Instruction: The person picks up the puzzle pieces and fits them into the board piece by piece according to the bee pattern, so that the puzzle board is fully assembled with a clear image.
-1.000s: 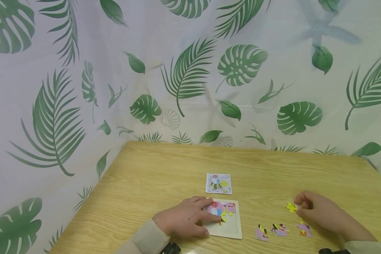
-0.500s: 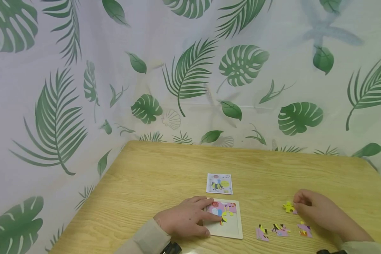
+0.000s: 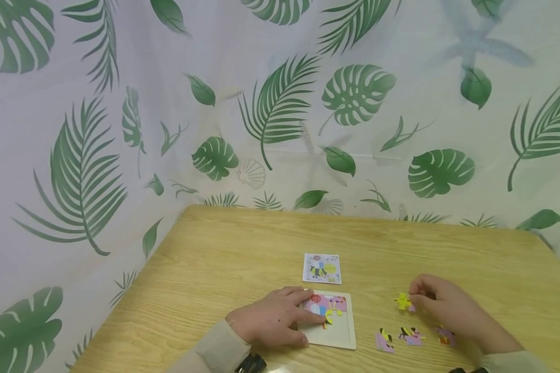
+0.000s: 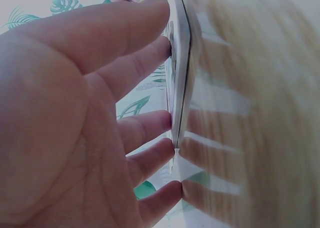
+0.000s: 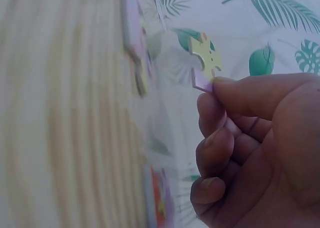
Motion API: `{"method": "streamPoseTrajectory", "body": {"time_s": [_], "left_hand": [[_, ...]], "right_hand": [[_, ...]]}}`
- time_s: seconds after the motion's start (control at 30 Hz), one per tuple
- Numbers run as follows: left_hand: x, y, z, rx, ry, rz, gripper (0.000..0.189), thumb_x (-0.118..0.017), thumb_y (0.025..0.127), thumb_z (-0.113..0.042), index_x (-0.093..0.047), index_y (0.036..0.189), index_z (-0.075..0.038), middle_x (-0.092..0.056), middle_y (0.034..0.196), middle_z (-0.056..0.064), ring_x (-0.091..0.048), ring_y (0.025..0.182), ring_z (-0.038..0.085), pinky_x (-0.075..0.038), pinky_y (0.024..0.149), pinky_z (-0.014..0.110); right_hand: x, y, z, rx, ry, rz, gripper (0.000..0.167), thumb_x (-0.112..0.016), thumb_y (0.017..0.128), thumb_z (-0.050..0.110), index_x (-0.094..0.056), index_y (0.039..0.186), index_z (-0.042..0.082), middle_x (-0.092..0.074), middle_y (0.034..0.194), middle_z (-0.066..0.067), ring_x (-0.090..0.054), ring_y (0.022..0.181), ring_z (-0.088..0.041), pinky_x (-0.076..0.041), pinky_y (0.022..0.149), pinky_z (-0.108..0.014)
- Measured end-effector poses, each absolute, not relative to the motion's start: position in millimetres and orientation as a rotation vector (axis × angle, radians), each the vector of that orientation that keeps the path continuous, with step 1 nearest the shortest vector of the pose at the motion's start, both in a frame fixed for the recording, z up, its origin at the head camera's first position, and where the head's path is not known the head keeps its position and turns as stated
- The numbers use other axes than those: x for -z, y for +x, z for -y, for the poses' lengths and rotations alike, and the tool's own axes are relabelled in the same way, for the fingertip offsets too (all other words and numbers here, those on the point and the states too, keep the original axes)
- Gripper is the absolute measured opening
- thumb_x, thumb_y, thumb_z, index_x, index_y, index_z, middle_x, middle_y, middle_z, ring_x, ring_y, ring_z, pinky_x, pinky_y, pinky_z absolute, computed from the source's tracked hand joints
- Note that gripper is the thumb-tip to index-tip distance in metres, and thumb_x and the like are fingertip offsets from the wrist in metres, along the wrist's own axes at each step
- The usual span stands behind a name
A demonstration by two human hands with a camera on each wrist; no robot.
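Note:
My right hand [image 3: 452,308] pinches a yellow puzzle piece [image 3: 403,302] with a pink corner between thumb and forefinger; the right wrist view shows the piece [image 5: 206,63] held clear of the wood. With spread, fairly straight fingers, my left hand [image 3: 275,318] rests on the left side of a pale puzzle tray [image 3: 338,339]. In the left wrist view its fingertips touch the tray's edge [image 4: 183,88]. Joined pieces [image 3: 331,300] with pink, white, blue and yellow parts fill the tray's upper area, partly covered by the fingers.
Three loose puzzle pieces lie right of the tray: a left one [image 3: 385,341], a middle one [image 3: 410,336] and a right one [image 3: 445,335] partly behind the right hand. A bee picture card [image 3: 322,269] lies beyond the tray. Leaf-printed cloth [image 3: 280,103] hangs behind the table [image 3: 242,248].
My right hand has carried the yellow puzzle piece left, toward the tray, and now partly covers the rightmost loose piece. The left hand has stayed on the tray.

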State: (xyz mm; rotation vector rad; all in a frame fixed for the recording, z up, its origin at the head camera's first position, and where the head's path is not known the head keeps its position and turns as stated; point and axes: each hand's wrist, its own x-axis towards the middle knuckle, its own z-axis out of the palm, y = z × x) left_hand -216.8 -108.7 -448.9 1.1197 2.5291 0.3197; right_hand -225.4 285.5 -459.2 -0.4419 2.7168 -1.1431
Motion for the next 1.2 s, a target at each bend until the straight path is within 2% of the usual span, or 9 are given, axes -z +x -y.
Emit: {"method": "streamPoseTrajectory", "body": {"time_s": [0.2, 0.47, 0.67, 1.2], "left_hand": [[448, -217, 108, -0.327, 1.121, -2.527, 0.051, -0.063, 0.097, -0.048, -0.05, 0.147, -0.048, -0.022, 0.166, -0.008, -0.018, 0.152, 0.021, -0.023, 0.12, 0.045], [446, -217, 107, -0.338, 1.118, -2.524, 0.051, -0.064, 0.096, -0.046, -0.052, 0.146, -0.046, -0.023, 0.166, -0.007, -0.018, 0.152, 0.021, -0.022, 0.12, 0.044], [447, -217, 107, -0.334, 1.14, -2.526, 0.051, -0.063, 0.097, -0.047, -0.052, 0.146, -0.046, -0.023, 0.166, -0.006, -0.018, 0.152, 0.02, -0.022, 0.12, 0.044], [449, -217, 106, -0.339, 1.129, -2.529, 0.05, -0.063, 0.097, -0.047, -0.052, 0.146, -0.046, -0.024, 0.165, -0.005, -0.019, 0.152, 0.021, -0.023, 0.12, 0.046]], "right_hand": [[458, -226, -272, 1.201, -0.539, -2.661, 0.013, -0.062, 0.102, 0.022, -0.059, 0.099, 0.009, -0.055, 0.084, -0.003, -0.05, 0.071, -0.012, -0.044, 0.059, -0.029], [461, -227, -255, 1.186, -0.492, -2.622, 0.017, -0.063, 0.101, 0.028, -0.06, 0.101, 0.011, -0.059, 0.085, -0.002, -0.053, 0.069, -0.014, -0.047, 0.059, -0.029], [458, -221, -239, 1.225, -0.53, -2.597, 0.013, -0.064, 0.101, 0.023, -0.06, 0.099, 0.011, -0.059, 0.082, -0.002, -0.054, 0.068, -0.013, -0.048, 0.058, -0.028], [456, -220, -190, 1.189, -0.528, -2.575, 0.006, -0.065, 0.097, 0.016, -0.062, 0.093, 0.012, -0.057, 0.075, 0.001, -0.05, 0.063, -0.012, -0.042, 0.053, -0.025]]}}
